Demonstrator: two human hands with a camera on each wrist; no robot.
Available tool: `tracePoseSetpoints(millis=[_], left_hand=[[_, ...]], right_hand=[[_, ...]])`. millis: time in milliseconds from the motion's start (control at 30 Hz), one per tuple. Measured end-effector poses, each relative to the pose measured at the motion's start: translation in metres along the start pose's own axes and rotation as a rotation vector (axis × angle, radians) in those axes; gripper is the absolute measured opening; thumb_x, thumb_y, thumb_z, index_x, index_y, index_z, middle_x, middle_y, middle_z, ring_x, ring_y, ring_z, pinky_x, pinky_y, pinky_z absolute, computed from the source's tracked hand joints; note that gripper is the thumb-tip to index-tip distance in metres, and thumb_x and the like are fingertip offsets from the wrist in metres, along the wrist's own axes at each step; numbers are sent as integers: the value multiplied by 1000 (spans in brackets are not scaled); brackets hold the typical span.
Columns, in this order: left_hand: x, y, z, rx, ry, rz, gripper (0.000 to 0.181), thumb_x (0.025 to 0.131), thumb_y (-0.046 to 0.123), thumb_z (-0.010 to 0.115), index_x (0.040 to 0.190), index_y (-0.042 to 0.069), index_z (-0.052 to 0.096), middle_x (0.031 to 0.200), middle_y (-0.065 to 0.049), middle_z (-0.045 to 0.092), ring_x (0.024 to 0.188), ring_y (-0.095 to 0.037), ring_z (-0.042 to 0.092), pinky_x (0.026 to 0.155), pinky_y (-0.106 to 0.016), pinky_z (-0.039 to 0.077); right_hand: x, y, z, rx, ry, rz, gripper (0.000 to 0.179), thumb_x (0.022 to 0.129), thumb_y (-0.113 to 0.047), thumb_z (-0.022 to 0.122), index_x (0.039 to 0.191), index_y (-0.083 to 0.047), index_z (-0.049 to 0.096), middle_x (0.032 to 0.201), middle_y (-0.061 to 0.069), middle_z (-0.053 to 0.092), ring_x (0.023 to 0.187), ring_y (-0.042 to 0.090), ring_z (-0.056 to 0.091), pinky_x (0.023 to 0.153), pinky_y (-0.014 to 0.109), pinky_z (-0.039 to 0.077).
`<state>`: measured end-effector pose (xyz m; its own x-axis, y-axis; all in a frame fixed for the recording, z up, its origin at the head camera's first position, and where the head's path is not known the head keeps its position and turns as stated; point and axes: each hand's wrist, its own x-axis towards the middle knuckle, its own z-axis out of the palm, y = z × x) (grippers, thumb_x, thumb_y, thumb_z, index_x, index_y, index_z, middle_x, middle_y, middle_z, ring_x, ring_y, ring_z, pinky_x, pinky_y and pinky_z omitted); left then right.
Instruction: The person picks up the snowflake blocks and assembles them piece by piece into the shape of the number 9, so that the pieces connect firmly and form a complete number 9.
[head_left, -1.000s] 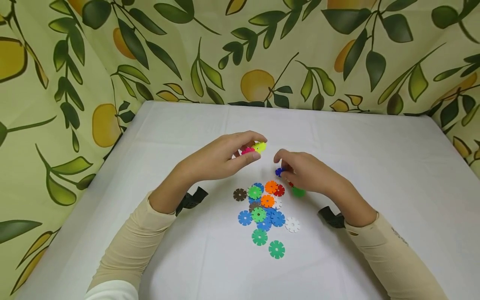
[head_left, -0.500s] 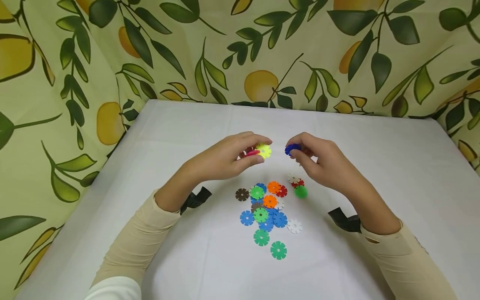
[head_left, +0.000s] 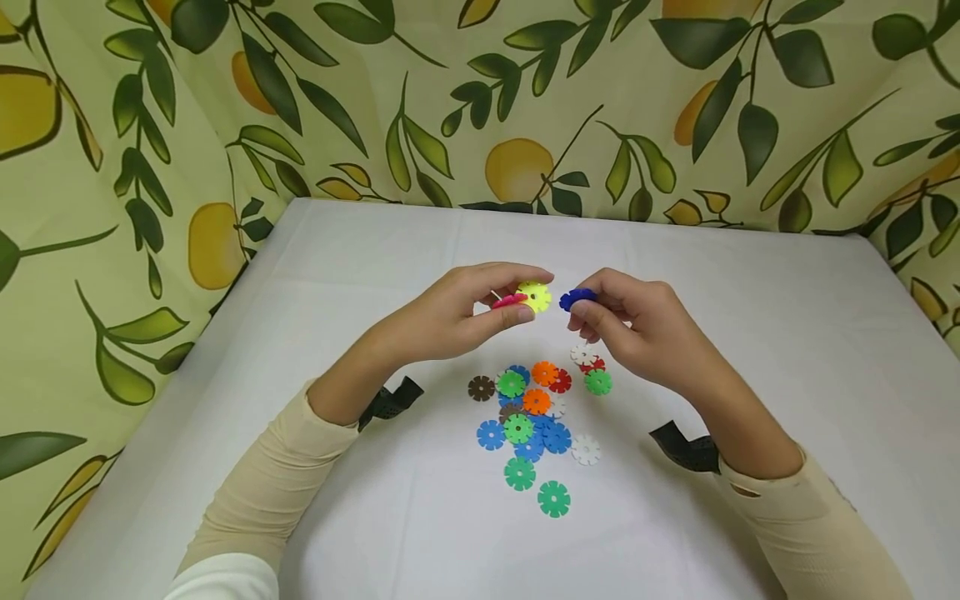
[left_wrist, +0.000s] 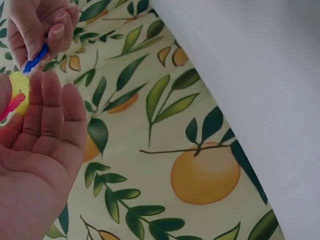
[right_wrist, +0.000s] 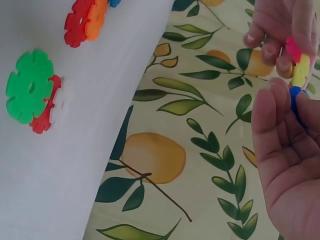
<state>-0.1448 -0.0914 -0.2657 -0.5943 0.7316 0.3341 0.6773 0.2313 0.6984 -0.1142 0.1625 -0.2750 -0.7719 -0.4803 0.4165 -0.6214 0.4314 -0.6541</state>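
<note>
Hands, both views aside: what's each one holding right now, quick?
Left hand: holding a yellow disc and a pink disc.
Right hand: pinching a dark blue disc.

Right hand (right_wrist: 287,155) pinches blue disc (right_wrist: 295,94); just beyond, left hand (right_wrist: 281,24) holds yellow disc (right_wrist: 300,74). Green disc (right_wrist: 22,92) lies well apart from both.

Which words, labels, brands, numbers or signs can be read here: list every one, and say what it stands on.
None: no text can be read in any view.
Right sleeve: a faint dark mark at its outer edge, too small to tell whether it is lettering.
Yellow disc, pink disc, dark blue disc: no lettering can be made out.
Curtain: leaves and fruit, no words visible.
</note>
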Motion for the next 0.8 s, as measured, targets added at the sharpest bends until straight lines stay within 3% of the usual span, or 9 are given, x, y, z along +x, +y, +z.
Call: tracePoseSetpoints(millis=[100,233,433,800], left_hand=[[0,0,2,-7,-5,15,40,100,14,64,138,2,58,131,-7,62,119,-14,56,97,-30,48],[-1,-1,3,-26,-30,38,40,99,12,64,137,1,59,121,-5,63,109,-13,56,91,-28,50],[-1,-1,5,-86,-52,43,41,98,9,65,137,-3,57,128,-10,64,115,-14,59,93,-27,51],[1,2,11,-196,37,-14,39,97,4,65,135,-3,60,131,-12,64,115,-14,64,94,-28,51]], right_hand=[[0,-3,1,-19,0,-2,12,90,10,67,97,1,63,81,1,66,68,13,63,65,22,57],[-1,-4,2,-13,-12,-6,12,91,11,66,96,1,62,79,1,64,66,13,61,62,24,56],[-2,-6,4,11,-29,-8,12,91,11,66,94,-1,62,77,-1,62,64,11,59,58,24,54],[-5,-9,15,77,62,-5,12,98,7,56,91,-3,55,69,-4,57,55,15,51,49,26,47]])
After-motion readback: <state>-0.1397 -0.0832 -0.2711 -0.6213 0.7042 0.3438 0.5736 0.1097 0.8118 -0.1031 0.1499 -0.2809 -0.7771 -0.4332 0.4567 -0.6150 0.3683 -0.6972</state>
